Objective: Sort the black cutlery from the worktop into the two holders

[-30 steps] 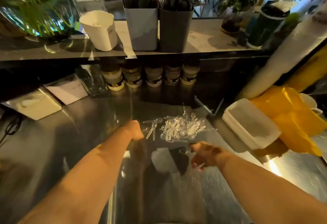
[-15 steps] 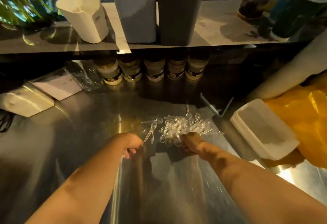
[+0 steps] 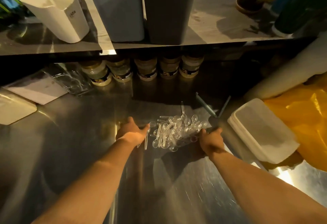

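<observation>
Both hands have gone forward since a moment ago. The left hand (image 3: 131, 132) has uncurled from a loose fist, and the right hand (image 3: 211, 140) has slid from the near edge of the pile round to its right side.

The left fingers (image 3: 144, 129) are now stretched out nearly straight, their tips touching the left edge of the heap of clear plastic spoons (image 3: 177, 130) and gripping nothing. The right hand lies against the heap's right edge. A dark piece (image 3: 213, 123) shows just past its fingertips. It may be black cutlery, but the light is too dim to be sure, and I cannot tell whether the fingers have hold of it.

That clear heap lies on the steel desk (image 3: 70, 144) between the two hands. Behind it lie two thin grey sticks (image 3: 205, 105). A stack of white foam boxes (image 3: 260, 130) crowds the right hand's side, with a yellow plastic bag (image 3: 304, 117) beyond and a white roll (image 3: 286, 77) leaning above.

The two holders, the grey holder (image 3: 116, 11) and the dark holder (image 3: 169, 11), stand touching side by side on the raised shelf (image 3: 221, 20), well apart from the hands. A white paper cup (image 3: 58, 13) tilts to their left. Its small printed mark is too blurred to read.

Under the shelf runs a row of jars (image 3: 146, 70) with dark labels bearing a yellow mark. Their writing is illegible.
</observation>
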A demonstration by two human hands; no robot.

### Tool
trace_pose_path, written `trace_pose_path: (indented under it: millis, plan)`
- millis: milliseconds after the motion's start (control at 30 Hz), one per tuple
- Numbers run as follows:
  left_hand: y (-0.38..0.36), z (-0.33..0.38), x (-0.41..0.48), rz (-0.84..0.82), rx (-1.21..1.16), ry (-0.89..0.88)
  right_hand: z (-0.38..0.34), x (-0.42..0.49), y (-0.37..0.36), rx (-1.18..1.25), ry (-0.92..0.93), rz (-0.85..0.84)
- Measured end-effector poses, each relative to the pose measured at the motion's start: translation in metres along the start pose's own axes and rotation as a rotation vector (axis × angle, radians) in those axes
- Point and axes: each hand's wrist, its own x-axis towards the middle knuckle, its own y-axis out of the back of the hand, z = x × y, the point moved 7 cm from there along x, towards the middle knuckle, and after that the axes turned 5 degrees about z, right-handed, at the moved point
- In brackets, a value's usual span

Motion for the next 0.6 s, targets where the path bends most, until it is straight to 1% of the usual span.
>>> trace_pose_path:
  millis: [67,100,200,267,367,467,533,600]
  plan:
    - [-0.010,0.010,0.001,-0.041,-0.011,-0.006,-0.002,0.009,-0.007,-0.051,-0.020,-0.025]
    - [-0.013,0.017,-0.002,-0.053,-0.027,-0.015,-0.005,0.012,-0.010,-0.071,-0.002,-0.025]
    - [-0.017,0.047,-0.011,-0.107,-0.055,-0.070,-0.023,0.007,-0.009,-0.174,0.124,-0.035]
    - [-0.021,0.066,-0.019,-0.152,-0.070,-0.131,-0.030,0.003,-0.016,-0.260,0.206,-0.104]
    - [-0.028,0.089,-0.030,-0.134,-0.091,-0.233,-0.041,-0.004,-0.032,-0.259,0.310,-0.171]
    - [-0.032,0.097,-0.036,-0.100,-0.110,-0.282,-0.049,-0.011,-0.043,-0.238,0.404,-0.245]
    - [-0.029,0.096,-0.036,-0.072,-0.078,-0.313,-0.054,-0.012,-0.033,-0.233,0.426,-0.178]
    - [-0.023,0.090,-0.031,-0.026,0.002,-0.336,-0.056,-0.006,-0.017,-0.218,0.443,-0.049]
